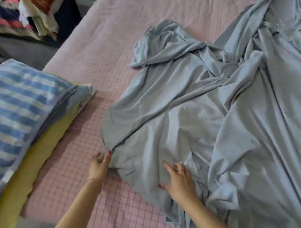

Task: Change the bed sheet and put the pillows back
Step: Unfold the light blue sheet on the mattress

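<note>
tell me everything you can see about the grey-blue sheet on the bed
The grey-blue sheet is a plain, thin, smooth-looking fabric with no pattern, lying rumpled and only partly spread over the pink checked mattress cover. Long folds run along it and a bunched lump sits toward the bed's middle. It covers the right side, leaving the left side bare, and spills over the near edge. The left hand pinches its left edge; the right hand rests on it with an extended forefinger. It does not touch the striped pillow.

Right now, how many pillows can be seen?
2, stacked at the left edge of the pink bed: a blue striped pillow lies on a yellow pillow. Others may be out of view.
</note>
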